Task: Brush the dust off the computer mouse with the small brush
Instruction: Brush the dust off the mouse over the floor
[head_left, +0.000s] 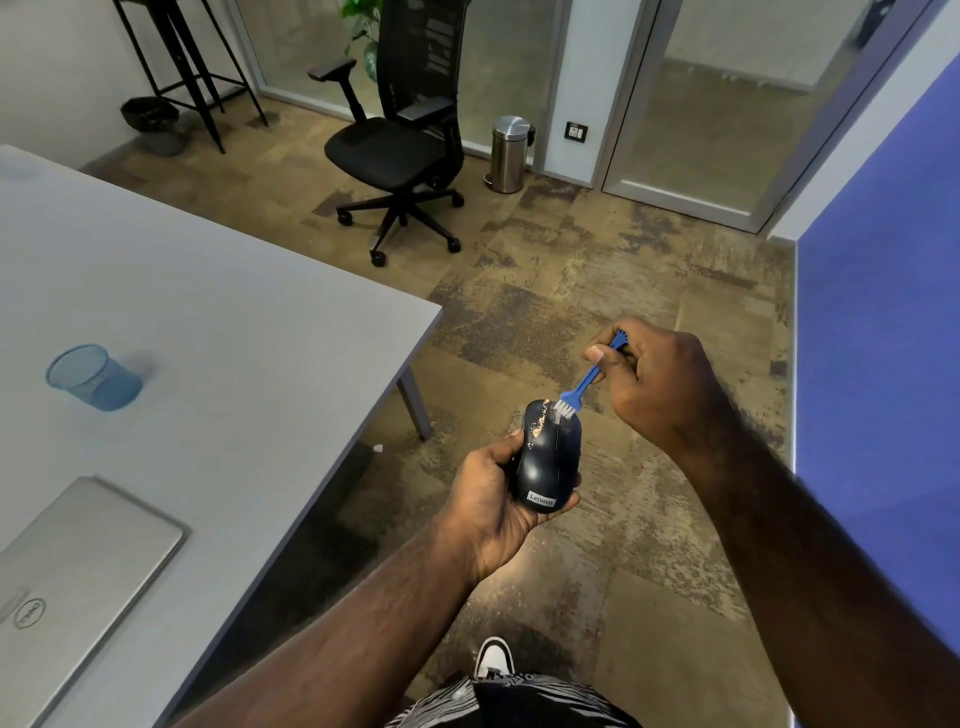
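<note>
A striped garment (514, 701) and a white shoe (496, 659) are seen at the bottom edge, at six o'clock. Above them, the left hand (493, 499) is wrapped around a smooth, rounded black Lenovo mouse (549, 457), which is held in the air over the mottled brown carpet (623, 291), just right of the table corner; pale dust specks (537, 423) are scattered along its front left. At one o'clock from the mouse, the right hand (660, 384) is closed on the thin blue plastic handle of a small brush (584, 387), whose white bristles are pressed onto the mouse's front end. At nine o'clock a matte grey table (234, 322) carries a shut silver Dell laptop (78, 566) and a blue mesh cup (93, 376). Farther off, at twelve o'clock, a black mesh office chair (400, 140) and a brushed steel pedal bin (510, 153) stand before glass partitions.
</note>
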